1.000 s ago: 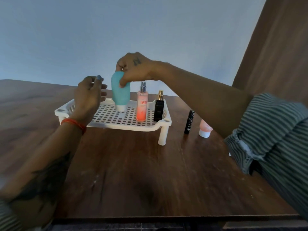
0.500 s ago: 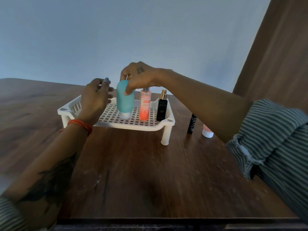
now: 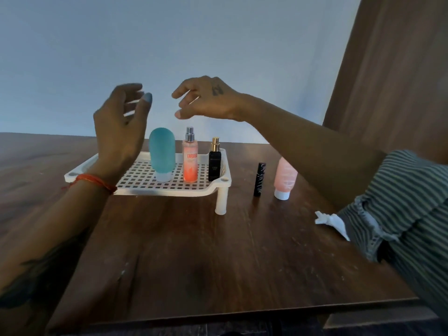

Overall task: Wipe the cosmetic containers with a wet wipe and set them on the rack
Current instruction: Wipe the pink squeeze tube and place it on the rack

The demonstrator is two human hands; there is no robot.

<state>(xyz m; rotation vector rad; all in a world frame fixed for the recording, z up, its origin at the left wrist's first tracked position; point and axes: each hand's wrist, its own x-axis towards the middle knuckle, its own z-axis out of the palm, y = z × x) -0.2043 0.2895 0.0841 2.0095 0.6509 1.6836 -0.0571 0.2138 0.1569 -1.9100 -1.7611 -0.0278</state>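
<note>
Hands [image 3: 121,122] above brown table [image 3: 194,251]

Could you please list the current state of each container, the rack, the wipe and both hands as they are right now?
teal bottle: upright on its cap, on the rack, released.
pink spray bottle: upright on rack.
black perfume bottle: upright on rack.
rack: standing on table.
black tube: upright on table, off rack.
pink tube: cap down on table, leaning.
wipe: crumpled on table.
left hand: open, empty.
right hand: open, empty.

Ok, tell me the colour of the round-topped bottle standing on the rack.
Teal blue with a white cap at the bottom; the bottle shows clearly in the head view.
</note>
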